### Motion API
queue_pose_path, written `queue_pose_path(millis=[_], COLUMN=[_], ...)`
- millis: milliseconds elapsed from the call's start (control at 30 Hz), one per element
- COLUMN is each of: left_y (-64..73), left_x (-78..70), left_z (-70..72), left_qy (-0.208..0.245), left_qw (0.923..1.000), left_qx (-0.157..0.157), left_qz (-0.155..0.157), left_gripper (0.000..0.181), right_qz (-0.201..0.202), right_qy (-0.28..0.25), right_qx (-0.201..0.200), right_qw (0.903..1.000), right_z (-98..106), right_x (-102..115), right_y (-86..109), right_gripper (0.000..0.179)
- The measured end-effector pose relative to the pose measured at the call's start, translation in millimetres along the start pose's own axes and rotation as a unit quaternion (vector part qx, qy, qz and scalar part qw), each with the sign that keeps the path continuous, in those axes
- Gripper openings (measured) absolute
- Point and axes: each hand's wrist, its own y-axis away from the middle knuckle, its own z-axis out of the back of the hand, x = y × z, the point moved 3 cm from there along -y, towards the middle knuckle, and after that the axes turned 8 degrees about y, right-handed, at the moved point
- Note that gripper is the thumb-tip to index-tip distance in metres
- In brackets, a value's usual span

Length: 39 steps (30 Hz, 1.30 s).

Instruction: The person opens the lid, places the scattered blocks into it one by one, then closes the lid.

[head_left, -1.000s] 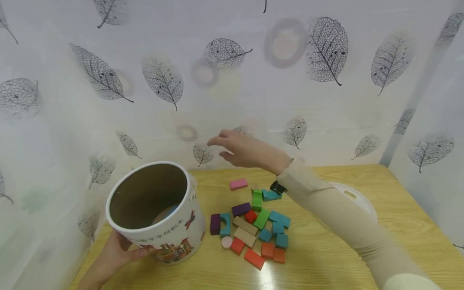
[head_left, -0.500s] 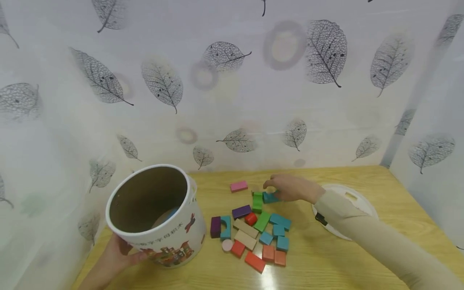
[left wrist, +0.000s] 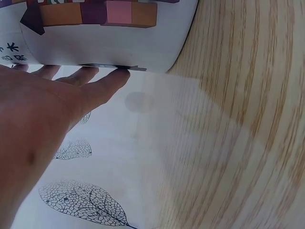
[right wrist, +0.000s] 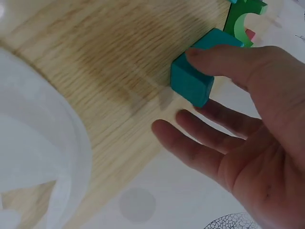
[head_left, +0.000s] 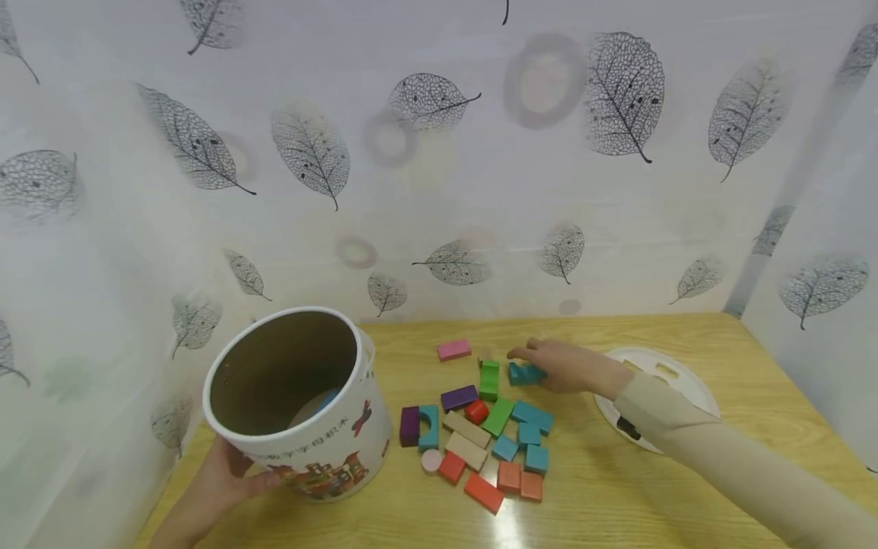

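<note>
On the left stands a white printed bucket, its open mouth facing me. My left hand is at its lower left side, thumb on the front. In the left wrist view, the left hand's fairly straight fingers rest against the bucket wall. At the back of the table my right hand pinches a teal block between thumb and fingertips. The remaining fingers are loosely spread. A green arch block lies just beyond it. A blue piece shows inside the bucket.
Several coloured blocks lie mid-table, among them a purple block, a beige block and a red block. A pink block sits farther back. Under my right forearm is a white round lid. A leaf-patterned curtain surrounds the table.
My right hand has come down from above the table to the right and now pinches the teal block, which has shifted slightly right from the green block. The left hand and bucket have stayed put.
</note>
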Motion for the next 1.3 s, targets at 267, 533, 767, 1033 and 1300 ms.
queue_pose_path(millis=[267,533,767,1033,1300], left_y=[-1.0,-3.3,-4.7,-3.3,-3.3], left_x=[-2.5,0.4,0.5,1.3,0.3], left_z=[-0.2,-2.4,-2.7,-3.1,-4.7], left_qy=[-0.002,0.004,0.017,0.012,-0.012], left_qw=[0.9994,0.9975,0.9971,0.9970,0.9987], left_qx=[0.007,0.013,0.012,0.012,0.004], left_qz=[-0.035,-0.070,-0.074,-0.076,-0.049], left_gripper=[0.099,0.092,0.092,0.094,0.099], right_qz=[0.082,0.074,0.065,0.059,0.045], right_qy=[0.028,0.015,0.011,0.012,0.018], right_qx=[-0.078,-0.078,-0.075,-0.072,-0.054], right_qw=[0.9932,0.9941,0.9950,0.9956,0.9974], right_z=[-2.0,-4.6,-3.7,-0.6,27.7], right_x=[12.5,12.4,9.2,7.2,8.8], right_y=[-0.7,-3.2,-4.2,1.3,-3.0], right_gripper=[0.030,0.021,0.023,0.024,0.035])
